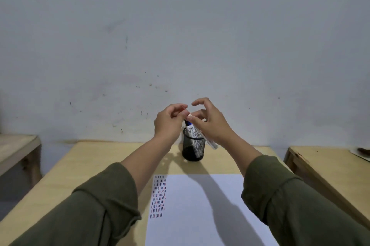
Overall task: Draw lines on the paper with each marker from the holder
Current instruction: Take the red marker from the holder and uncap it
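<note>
Below, a wooden table [96, 163] meets a scuffed grey wall [180, 35].

The paper [200, 209] lies on the tabletop [100, 165] at its near edge, right of centre. Rows of lines [158, 195] run down the paper's left margin. The holder [193, 146] stands on the tabletop behind the paper, near the far edge. A marker [192, 130] stands in the holder. Both hands are raised above the holder: left hand [169, 121] to its left, right hand [210, 123] to its right. A wall [180, 35] stands behind the tabletop.
</note>
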